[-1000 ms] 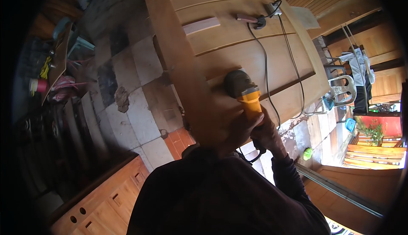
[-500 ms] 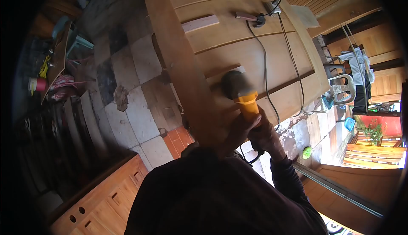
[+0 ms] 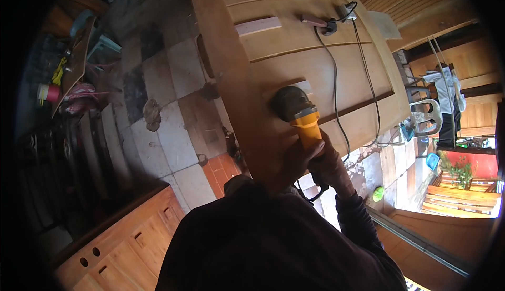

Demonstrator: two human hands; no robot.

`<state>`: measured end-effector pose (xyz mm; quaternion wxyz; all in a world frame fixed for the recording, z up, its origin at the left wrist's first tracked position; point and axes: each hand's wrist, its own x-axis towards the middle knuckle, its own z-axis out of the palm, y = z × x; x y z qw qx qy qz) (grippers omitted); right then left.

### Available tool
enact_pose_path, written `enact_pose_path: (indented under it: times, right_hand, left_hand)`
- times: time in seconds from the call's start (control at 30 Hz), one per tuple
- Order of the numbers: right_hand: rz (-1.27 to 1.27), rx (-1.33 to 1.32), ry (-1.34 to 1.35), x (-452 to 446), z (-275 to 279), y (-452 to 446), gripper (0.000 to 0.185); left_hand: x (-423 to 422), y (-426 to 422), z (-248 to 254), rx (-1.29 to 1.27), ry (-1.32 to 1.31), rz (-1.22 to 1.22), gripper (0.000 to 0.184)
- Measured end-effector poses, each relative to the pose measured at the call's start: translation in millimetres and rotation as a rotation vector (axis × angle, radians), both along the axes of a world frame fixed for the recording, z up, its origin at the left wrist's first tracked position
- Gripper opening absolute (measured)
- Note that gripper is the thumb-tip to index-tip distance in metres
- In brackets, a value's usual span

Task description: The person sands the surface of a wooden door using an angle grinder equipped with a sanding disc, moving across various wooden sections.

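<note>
A yellow angle grinder [image 3: 306,125] with a dark round disc head [image 3: 288,103] is in both my hands. The head is over the left edge board of a wooden door [image 3: 239,88]; whether the disc touches it I cannot tell. My left hand [image 3: 299,159] is closed on the grinder's body from the left, its thumb on top. My right hand [image 3: 332,167] wraps the rear of the body from the right. Just beyond the head lies a wooden strip [image 3: 301,84]. A black cord [image 3: 335,88] runs across the door panel.
Farther up the door lie another wooden strip [image 3: 259,26], a tool with a brown handle [image 3: 312,20] and a white power outlet [image 3: 348,12]. A plastic chair [image 3: 427,117] stands at right. Another carved wooden panel [image 3: 123,249] is at lower left, above a tiled floor [image 3: 176,125].
The door and room have shifted slightly right in view, while the grinder stays almost in place. Against the door, the grinder is a little farther left. Both hands keep their hold.
</note>
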<state>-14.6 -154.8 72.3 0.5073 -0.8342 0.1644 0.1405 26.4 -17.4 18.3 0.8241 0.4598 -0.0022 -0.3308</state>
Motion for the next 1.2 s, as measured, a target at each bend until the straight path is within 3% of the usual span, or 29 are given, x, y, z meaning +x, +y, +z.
enact_pose_path:
  times: [0.17, 0.4, 0.5, 0.6, 0.7, 0.8, 0.9, 1.0, 1.1, 1.2]
  right_hand:
    - [0.045, 0.037, -0.031, 0, -9, -5, 0.088]
    - [0.008, 0.034, 0.031, 10, -3, -3, 0.088]
    - [0.143, -0.048, -0.204, 9, -19, -6, 0.088]
    - [0.047, -0.035, -0.018, 16, 0, -3, 0.088]
    - [0.053, -0.013, -0.024, 17, -2, -6, 0.088]
    - [0.093, 0.035, -0.014, 21, -4, -7, 0.086]
    - [0.096, -0.047, -0.123, 24, -14, -7, 0.085]
    - [0.090, 0.018, 0.024, 29, -1, -4, 0.085]
    - [0.107, -0.001, -0.034, 29, -2, -3, 0.085]
    - [0.103, -0.108, -0.142, 32, -9, -6, 0.085]
  left_hand:
    - [-11, -18, -33, 0.015, 0.028, 0.075, 0.050]
    - [3, -16, -26, 0.072, 0.014, 0.027, 0.049]
    - [-2, -14, -12, 0.082, 0.031, 0.165, 0.049]
    - [4, -14, -21, 0.092, -0.020, 0.080, 0.049]
    - [6, -20, -23, 0.060, -0.007, 0.108, 0.049]
    - [6, -18, -16, 0.226, -0.030, 0.157, 0.050]
    - [12, -18, -21, 0.157, 0.005, 0.150, 0.050]
    - [11, -19, -25, 0.193, 0.006, 0.189, 0.050]
    - [12, -14, -19, 0.215, 0.029, 0.160, 0.051]
    - [20, -21, -34, 0.049, 0.015, 0.123, 0.052]
